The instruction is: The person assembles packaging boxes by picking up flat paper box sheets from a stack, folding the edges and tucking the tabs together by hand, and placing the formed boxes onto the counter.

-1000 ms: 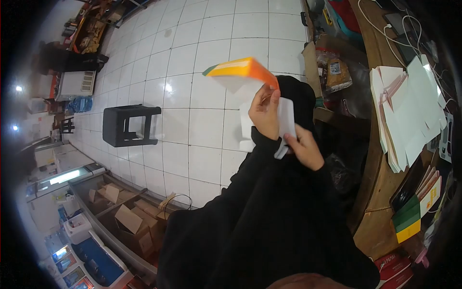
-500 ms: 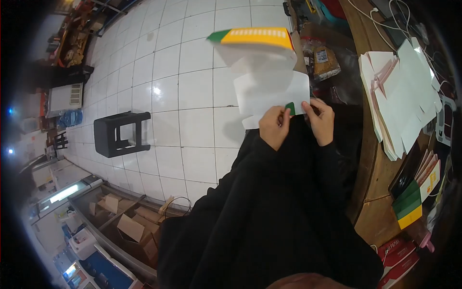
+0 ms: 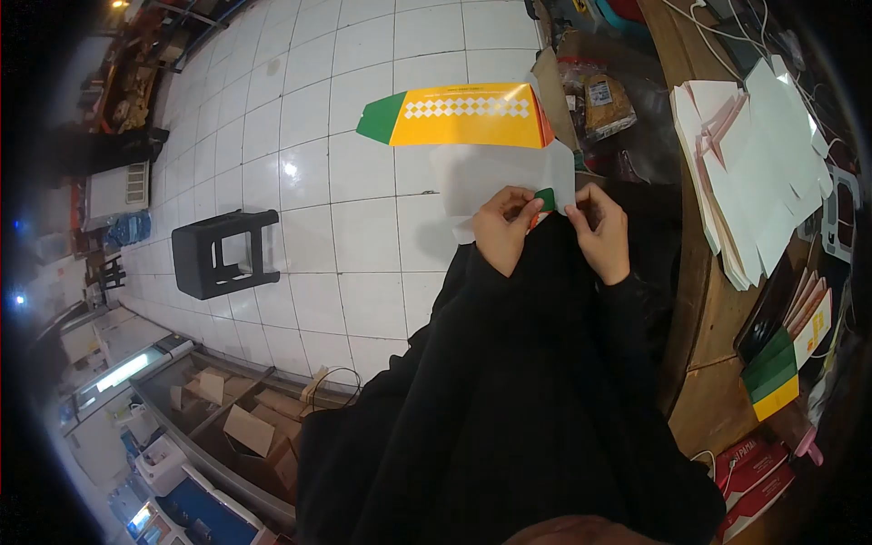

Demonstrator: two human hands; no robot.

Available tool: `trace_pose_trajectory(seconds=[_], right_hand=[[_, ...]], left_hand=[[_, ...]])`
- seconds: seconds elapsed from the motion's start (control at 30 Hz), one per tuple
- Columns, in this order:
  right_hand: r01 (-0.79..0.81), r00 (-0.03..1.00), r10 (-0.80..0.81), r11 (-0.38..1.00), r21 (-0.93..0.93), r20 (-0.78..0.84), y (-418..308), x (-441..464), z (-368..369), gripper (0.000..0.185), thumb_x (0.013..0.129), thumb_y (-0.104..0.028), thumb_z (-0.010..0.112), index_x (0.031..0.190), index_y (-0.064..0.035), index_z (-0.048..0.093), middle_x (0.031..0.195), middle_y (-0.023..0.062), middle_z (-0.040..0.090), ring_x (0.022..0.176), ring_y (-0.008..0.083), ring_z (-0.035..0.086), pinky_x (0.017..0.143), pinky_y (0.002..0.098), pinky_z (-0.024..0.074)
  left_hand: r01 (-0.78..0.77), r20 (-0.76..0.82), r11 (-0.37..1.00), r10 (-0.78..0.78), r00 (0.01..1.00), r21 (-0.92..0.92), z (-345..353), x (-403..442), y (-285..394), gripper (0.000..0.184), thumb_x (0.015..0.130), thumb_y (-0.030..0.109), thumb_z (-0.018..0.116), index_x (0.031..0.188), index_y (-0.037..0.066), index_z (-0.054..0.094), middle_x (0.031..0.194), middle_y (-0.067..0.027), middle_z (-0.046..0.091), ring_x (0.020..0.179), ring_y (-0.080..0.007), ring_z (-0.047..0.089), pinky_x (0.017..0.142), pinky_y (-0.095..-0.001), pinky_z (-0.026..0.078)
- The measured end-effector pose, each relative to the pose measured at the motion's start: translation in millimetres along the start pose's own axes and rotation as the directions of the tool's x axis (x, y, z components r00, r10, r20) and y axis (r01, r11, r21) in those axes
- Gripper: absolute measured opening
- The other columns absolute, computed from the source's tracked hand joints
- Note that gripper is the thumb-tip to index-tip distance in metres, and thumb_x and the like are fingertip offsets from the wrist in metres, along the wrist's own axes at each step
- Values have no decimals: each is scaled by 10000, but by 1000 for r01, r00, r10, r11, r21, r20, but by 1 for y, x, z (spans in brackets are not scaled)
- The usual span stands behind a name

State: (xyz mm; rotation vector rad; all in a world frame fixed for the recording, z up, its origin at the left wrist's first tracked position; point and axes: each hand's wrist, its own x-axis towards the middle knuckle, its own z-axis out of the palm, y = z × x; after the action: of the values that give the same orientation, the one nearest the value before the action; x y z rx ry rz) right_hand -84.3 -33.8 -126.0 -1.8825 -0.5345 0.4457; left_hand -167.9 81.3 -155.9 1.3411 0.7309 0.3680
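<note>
A printed card box blank stretches away from my lap, its white inner side facing up near my hands. Its far panel is bent over so that the yellow face with white diamonds and a green end shows. My left hand is closed in a pinch on a small green flap at the blank's near edge, with a bit of orange below it. To the right, my right hand pinches the near right corner of the same blank between thumb and fingers. My black clothing hides part of the near edge.
A wooden table on the right bears a stack of white cut card sheets and folded green-and-yellow card pieces. Red boxes sit below right. A black stool stands on the tiled floor, left of me.
The blank's far panel has tipped, so its yellow printed face shows much more broadly. My left hand has shifted slightly left, still pinching the green flap; the right hand stays at the corner.
</note>
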Motion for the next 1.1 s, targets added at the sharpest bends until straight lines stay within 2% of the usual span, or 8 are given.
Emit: trace_pose_trajectory(seconds=[0.17,0.37,0.53,0.63,0.73,0.87,0.93,1.1], right_hand=[[29,1000,-29,998,-49,-2,1,0,3,97,747,3,549,775,10,457,671,123,534,601,212,569,558,278,416],[86,996,-88,995,-58,-20,13,2,6,108,735,23,536,792,5,445,669,139,512,611,273,548,544,283,403],[47,999,-46,998,34,-9,3,-1,-3,109,722,-7,612,769,21,518,661,94,566,580,131,551,552,236,405],[40,999,-40,998,-44,2,0,-4,-8,135,714,-39,655,754,30,547,659,66,582,594,64,537,555,215,408],[-7,997,4,999,36,74,4,-4,-5,145,711,-37,666,748,33,545,664,64,585,598,66,536,547,215,411],[1,999,-6,994,110,40,3,-8,2,133,712,-29,664,737,30,547,683,71,601,612,82,562,564,219,429],[76,997,-74,994,82,-24,-2,-10,5,127,713,-11,659,734,36,543,699,85,610,657,97,591,597,223,451],[107,994,-106,990,88,-14,-2,-11,9,98,705,31,639,736,51,548,727,103,619,692,139,615,625,234,470]], left_hand=[[63,29,995,-60,998,-79,-3,-1,-4,157,742,80,663,797,-50,595,688,-100,621,605,-117,575,572,-216,446],[-26,-34,999,27,999,26,2,-3,-1,175,744,89,661,796,-65,597,696,-104,622,618,-114,579,578,-215,453],[38,50,998,-35,998,-54,-6,-3,0,122,762,42,623,812,-65,596,712,-100,625,631,-115,583,592,-224,460],[31,71,1000,-31,997,-5,-7,-5,1,95,765,14,604,823,-60,594,719,-93,625,640,-108,576,599,-218,455],[-131,67,988,126,990,76,-1,-8,1,83,758,-1,599,822,-53,591,719,-83,621,644,-98,566,601,-209,445],[-77,98,989,65,993,128,-5,-6,0,56,755,-14,596,801,-45,587,724,-68,616,665,-101,572,609,-214,444],[-4,212,996,22,977,-87,-12,-2,-5,73,744,-25,615,806,-39,579,743,-53,611,701,-109,584,625,-214,455],[103,327,969,-25,945,-224,-18,4,-3,169,728,-44,636,867,-7,547,775,-45,583,728,-105,575,626,-192,450]])
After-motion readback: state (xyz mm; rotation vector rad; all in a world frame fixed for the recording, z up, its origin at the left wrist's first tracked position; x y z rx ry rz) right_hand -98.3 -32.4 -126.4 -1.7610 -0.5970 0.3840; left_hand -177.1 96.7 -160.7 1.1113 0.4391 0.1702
